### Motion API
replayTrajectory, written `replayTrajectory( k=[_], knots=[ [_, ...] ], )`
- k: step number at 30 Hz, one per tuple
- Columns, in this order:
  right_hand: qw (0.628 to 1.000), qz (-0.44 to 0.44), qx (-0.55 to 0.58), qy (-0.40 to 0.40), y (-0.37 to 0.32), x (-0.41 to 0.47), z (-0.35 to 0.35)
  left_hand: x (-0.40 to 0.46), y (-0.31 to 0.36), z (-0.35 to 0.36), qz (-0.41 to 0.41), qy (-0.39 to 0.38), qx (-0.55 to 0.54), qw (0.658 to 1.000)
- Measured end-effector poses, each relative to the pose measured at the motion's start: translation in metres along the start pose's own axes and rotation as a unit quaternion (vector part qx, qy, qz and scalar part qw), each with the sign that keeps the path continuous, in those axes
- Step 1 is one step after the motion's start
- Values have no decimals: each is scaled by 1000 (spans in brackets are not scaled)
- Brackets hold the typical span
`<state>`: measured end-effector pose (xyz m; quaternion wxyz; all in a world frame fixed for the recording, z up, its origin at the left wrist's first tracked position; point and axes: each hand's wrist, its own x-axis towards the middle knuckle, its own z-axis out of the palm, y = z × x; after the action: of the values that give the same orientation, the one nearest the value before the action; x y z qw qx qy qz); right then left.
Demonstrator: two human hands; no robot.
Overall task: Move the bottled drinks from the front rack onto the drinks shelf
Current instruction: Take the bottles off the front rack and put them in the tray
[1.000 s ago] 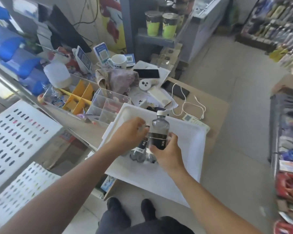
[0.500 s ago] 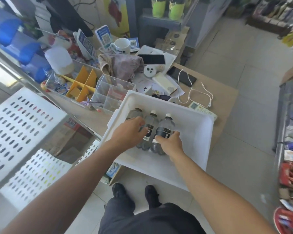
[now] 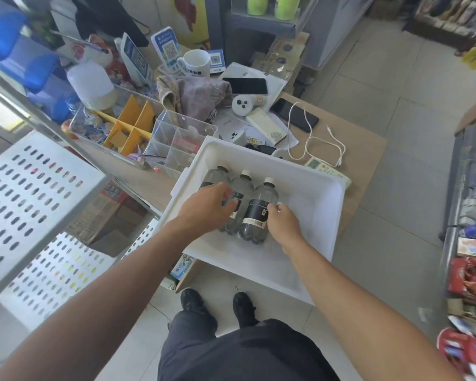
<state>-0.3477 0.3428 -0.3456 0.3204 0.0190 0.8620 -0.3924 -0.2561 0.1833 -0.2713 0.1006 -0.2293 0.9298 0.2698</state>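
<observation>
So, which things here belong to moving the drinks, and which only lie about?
Job:
- three clear plastic bottles with black labels, lying side by side
- white plastic tub holding them
- left hand and right hand, on the bottles

Lying about:
- white mug
- crumpled grey cloth
- black phone
- white cable

Head camera looks steeply down, close above, edges perhaps distorted.
</observation>
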Motion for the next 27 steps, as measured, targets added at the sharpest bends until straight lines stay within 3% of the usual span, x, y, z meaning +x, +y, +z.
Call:
replayTrajectory(
  k=[6,13,19,27],
  knots=[
    [987,-144,-72,19,-27,-19,-14,-1,5,-10,-7,25,-13,1000],
    [931,-339,-133,16,-86,-45,-27,-13,8,-48,-5,123,-35,992],
    [860,-477,-180,28,-146,-70,-26,-43,0,-102,7,244,-13,970],
    [739,-635,-218,60,-241,-123,-1,-105,-29,-183,-69,367,31,927]
  ],
)
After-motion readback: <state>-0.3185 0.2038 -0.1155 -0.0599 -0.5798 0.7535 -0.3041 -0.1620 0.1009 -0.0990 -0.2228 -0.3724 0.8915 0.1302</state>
